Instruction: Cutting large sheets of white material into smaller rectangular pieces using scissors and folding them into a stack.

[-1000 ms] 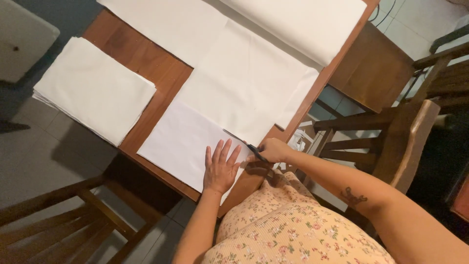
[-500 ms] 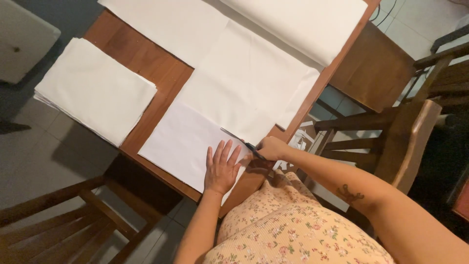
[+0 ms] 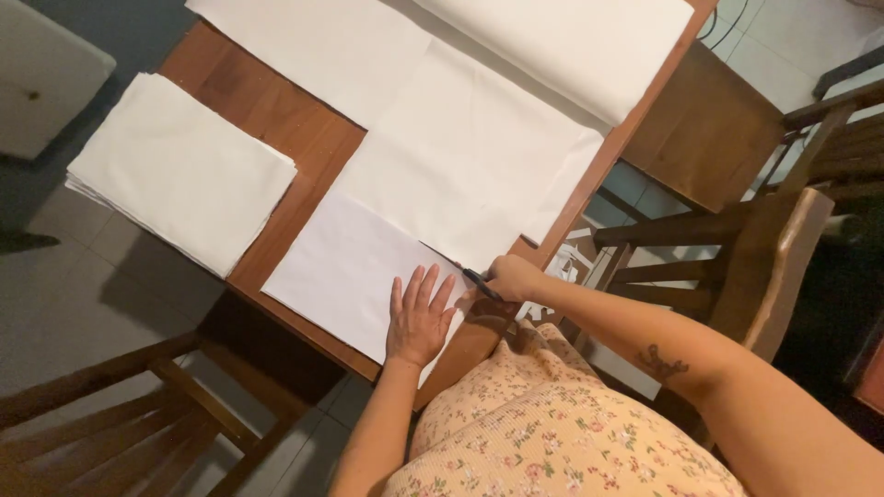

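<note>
White sheet (image 3: 345,271) under flat left hand (image 3: 419,317)

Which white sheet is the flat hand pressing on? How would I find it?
Start at the brown wooden table. Go to its near edge, where the left hand lies flat with fingers spread. Under it is a smooth white rectangular sheet. Unlike the thick stack of white cloth hanging over the table's left edge, it is single, thin, and beside the right hand holding a dark pen.
</note>
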